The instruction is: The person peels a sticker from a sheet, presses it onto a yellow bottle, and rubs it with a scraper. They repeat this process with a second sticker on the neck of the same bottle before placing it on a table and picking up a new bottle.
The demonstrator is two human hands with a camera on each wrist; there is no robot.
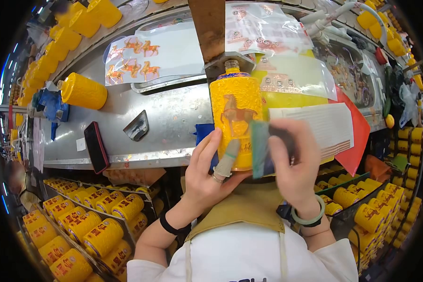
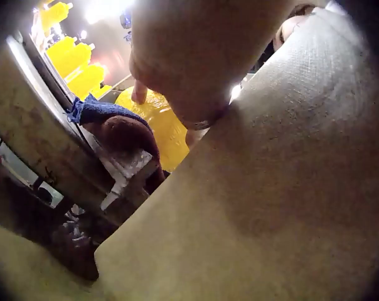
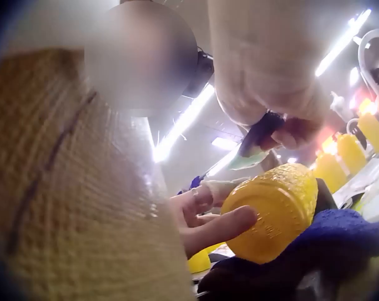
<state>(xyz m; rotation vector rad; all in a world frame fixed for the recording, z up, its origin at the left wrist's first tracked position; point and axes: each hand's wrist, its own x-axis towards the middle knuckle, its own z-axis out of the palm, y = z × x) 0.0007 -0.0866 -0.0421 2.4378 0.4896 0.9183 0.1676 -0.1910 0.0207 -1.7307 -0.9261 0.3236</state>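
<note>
A yellow embossed bottle (image 1: 226,98) with a brown horse decal (image 1: 237,115) lies on its side, its glass neck pointing away from the person. My left hand (image 1: 207,176) holds its lower end, and one finger wears a pale finger cot (image 1: 226,162). In the right wrist view the left thumb presses on the bottle's base (image 3: 265,232). A green-bladed squeegee (image 1: 259,149) with a dark grip is pinched in my right hand (image 1: 298,160). Its blade overlaps the bottle's lower right side in the head view. Blue cloth (image 3: 349,235) lies under the bottle.
A wooden post (image 1: 209,28) stands just beyond the bottle neck. Horse decal sheets (image 1: 169,51) lie back left; a phone (image 1: 96,146) and another yellow bottle (image 1: 84,91) are nearer. White paper (image 1: 333,124) lies right. Crates of yellow bottles (image 1: 98,230) flank the person.
</note>
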